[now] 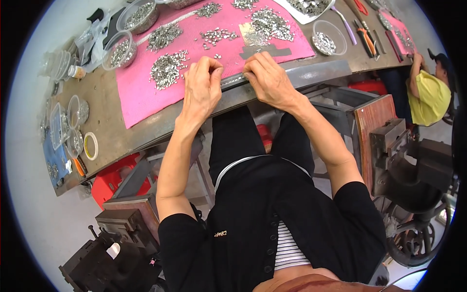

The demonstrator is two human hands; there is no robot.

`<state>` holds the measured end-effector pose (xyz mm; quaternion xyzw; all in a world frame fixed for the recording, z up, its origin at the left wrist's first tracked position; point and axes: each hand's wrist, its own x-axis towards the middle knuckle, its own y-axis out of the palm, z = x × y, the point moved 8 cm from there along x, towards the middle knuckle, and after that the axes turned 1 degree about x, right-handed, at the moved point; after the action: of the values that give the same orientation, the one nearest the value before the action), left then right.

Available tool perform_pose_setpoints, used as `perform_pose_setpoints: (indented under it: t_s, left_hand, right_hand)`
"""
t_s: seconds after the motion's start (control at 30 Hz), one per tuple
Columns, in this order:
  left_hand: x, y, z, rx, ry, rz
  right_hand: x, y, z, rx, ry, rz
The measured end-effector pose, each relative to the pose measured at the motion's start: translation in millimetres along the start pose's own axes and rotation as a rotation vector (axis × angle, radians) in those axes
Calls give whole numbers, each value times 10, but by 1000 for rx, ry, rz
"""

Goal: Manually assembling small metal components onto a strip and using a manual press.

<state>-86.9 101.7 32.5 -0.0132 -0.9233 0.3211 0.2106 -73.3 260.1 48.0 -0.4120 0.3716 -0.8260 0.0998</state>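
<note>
A narrow silver strip of small metal links (232, 80) runs between my two hands at the bench's front edge. My left hand (202, 85) has its fingers curled and pinched at the strip's left end. At the right end, my right hand (269, 80) is closed in a pinch, fingers bent downward. My fingertips hide both ends of the strip. Just beyond my hands lies a pink mat (141, 97) with heaps of small silver metal pieces (168, 69). A flat grey metal piece (265, 51) rests on the mat behind my right hand.
Round clear tubs (120, 50) of metal parts stand at the left, with a tape roll (91, 146) nearer. Another tub (329, 38), orange-handled pliers (366, 41) and a purple-handled tool (344, 25) lie right. A co-worker in yellow (429, 97) sits far right. Machines (404, 160) flank me.
</note>
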Motion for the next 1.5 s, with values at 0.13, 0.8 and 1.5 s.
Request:
perform_pose_setpoints:
  t_s: [0.13,0.8,1.5]
  left_hand:
    - [-121,8,-34,-35,-45,0]
    - [-167,157,-204,122,155,-36]
    - [479,378,-307,200,373,39]
  right_hand:
    - [6,10,-4,-28,-11,27]
    - [-94,-117,-95,14,31,-82]
    - [-366,-179,-420,248,365,-238]
